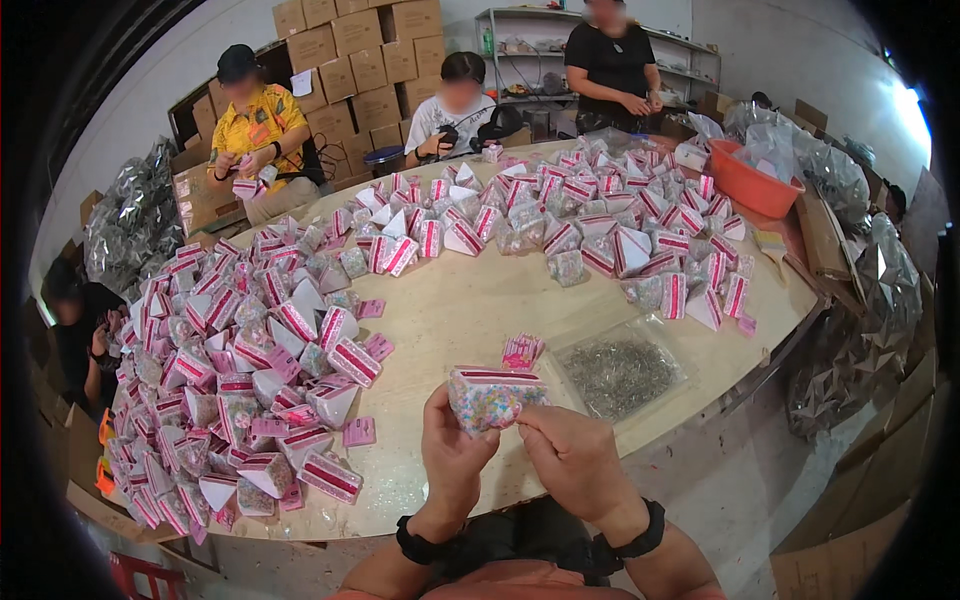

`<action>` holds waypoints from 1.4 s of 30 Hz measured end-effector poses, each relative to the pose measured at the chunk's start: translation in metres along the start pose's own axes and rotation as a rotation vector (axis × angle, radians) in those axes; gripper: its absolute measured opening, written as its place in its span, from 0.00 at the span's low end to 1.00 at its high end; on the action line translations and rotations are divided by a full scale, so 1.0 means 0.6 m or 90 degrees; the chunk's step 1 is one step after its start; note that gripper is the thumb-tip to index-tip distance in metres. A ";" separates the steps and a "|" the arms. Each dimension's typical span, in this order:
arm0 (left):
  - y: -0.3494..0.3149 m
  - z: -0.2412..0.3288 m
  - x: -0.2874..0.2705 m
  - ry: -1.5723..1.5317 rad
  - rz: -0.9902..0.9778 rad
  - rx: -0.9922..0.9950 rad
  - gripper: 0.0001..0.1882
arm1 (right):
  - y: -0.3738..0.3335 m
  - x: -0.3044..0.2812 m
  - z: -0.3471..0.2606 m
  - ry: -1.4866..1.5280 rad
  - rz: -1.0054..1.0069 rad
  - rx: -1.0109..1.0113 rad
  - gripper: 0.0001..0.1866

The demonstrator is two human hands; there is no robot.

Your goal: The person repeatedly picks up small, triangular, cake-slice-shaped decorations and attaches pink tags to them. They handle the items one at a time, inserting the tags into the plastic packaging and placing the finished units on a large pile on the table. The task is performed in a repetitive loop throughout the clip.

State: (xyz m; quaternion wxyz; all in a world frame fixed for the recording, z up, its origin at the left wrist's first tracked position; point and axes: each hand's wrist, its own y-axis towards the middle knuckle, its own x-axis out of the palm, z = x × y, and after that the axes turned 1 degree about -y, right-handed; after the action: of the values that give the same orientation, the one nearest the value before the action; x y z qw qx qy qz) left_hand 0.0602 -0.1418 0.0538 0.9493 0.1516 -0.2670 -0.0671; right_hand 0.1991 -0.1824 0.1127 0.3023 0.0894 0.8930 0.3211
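Note:
A wedge-shaped cake-slice ornament (pixel 495 398), with pink-and-white layers and a side of pastel sprinkles, is held up over the near edge of the table. My left hand (pixel 455 450) grips it from the left, thumb in front. Against its lower right corner, my right hand (pixel 570 450) is closed in a pinch; whatever lies between those fingertips is too small to make out. Just beyond the ornament rests a small stack of pink printed tags (pixel 522 350). To the right, a clear plastic bag (pixel 625 365) holds a heap of small, thin metallic pieces.
Similar cake-slice ornaments (pixel 240 370) cover the table's left side, and more (pixel 600 215) spread across the far side. An orange basin (pixel 755 180) and a brush (pixel 773 250) are at the right. Several people sit or stand around the table (pixel 440 310). Cardboard boxes (pixel 360 80) are stacked behind.

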 end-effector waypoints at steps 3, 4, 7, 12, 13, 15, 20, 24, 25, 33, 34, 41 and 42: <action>0.001 0.001 -0.002 0.034 -0.009 0.023 0.36 | 0.001 0.000 0.002 -0.011 -0.005 0.000 0.06; 0.001 0.002 -0.002 0.039 -0.014 0.026 0.36 | 0.001 0.000 0.003 -0.014 -0.009 0.001 0.07; 0.002 -0.003 -0.006 0.093 -0.015 0.048 0.37 | 0.001 0.003 0.006 -0.012 0.005 -0.003 0.05; 0.003 -0.002 -0.003 0.186 0.009 0.117 0.35 | 0.001 0.011 0.013 -0.096 0.010 -0.048 0.02; 0.003 -0.001 -0.003 0.210 0.006 0.124 0.35 | 0.002 0.012 0.013 -0.114 0.008 -0.058 0.02; 0.004 -0.004 -0.006 0.225 0.012 0.117 0.35 | 0.001 0.014 0.011 -0.122 0.000 -0.055 0.02; 0.004 -0.004 -0.004 0.197 0.023 0.097 0.34 | 0.003 0.016 0.019 -0.020 0.005 -0.006 0.04; 0.001 -0.001 0.002 0.095 0.025 0.029 0.34 | 0.006 0.008 0.010 0.140 -0.023 0.136 0.05; 0.001 -0.001 0.005 0.075 0.027 0.018 0.34 | 0.006 0.006 0.008 0.158 -0.023 0.164 0.06; 0.002 -0.007 0.007 0.061 0.037 0.031 0.35 | 0.006 0.005 0.013 0.257 -0.039 0.286 0.06; 0.002 -0.008 0.007 0.061 0.037 0.032 0.35 | 0.007 0.003 0.013 0.276 -0.047 0.305 0.06; 0.004 -0.014 0.005 0.127 0.032 0.072 0.34 | 0.006 0.002 0.020 0.301 -0.052 0.321 0.07; 0.003 -0.014 0.006 0.140 0.032 0.076 0.34 | 0.006 0.003 0.022 0.307 -0.055 0.329 0.07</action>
State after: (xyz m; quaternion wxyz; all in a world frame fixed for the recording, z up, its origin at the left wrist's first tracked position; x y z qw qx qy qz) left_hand 0.0675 -0.1386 0.0494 0.9635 0.2077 -0.1684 -0.0105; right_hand 0.2055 -0.1724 0.1060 0.0639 0.0464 0.9934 0.0836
